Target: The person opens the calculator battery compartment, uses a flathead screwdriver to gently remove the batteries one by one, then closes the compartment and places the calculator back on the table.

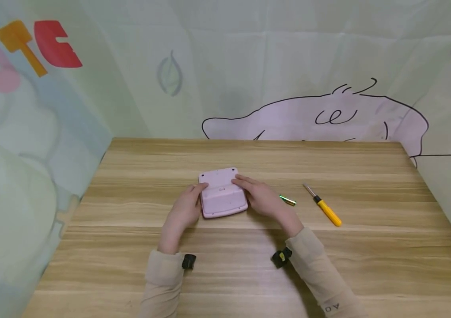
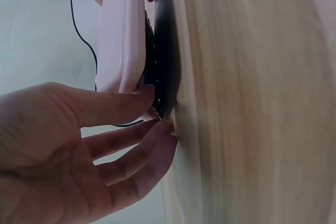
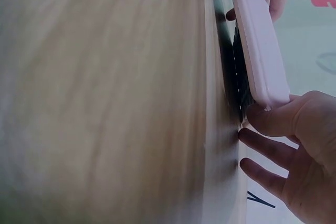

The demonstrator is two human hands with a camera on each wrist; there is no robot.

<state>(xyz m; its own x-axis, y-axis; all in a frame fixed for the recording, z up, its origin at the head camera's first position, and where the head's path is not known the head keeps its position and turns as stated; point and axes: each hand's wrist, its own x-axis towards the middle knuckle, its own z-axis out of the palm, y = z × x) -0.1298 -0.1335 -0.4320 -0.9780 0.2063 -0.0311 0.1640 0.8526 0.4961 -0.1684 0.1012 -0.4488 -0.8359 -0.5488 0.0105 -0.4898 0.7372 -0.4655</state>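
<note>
A pink calculator-like device [image 1: 224,201] is back side up over the table, its smooth pink back facing the head camera, with small dark holes at the corners and a latch mark mid-back. My left hand [image 1: 185,205] grips its left side, and my right hand [image 1: 264,198] holds the right side. In the left wrist view, the thumb and fingers of the left hand [image 2: 79,150] pinch the edge of the device [image 2: 123,35], whose underside is black. The right wrist view has the right hand's [image 3: 299,150] thumb at the edge and fingers reaching beneath.
Just right of the right hand lies a small shiny green stick-shaped thing [image 1: 287,200], perhaps a battery. Farther right is a screwdriver [image 1: 326,210] with a yellow handle. The wooden table [image 1: 149,163] ends at a printed cloth backdrop [image 1: 225,66].
</note>
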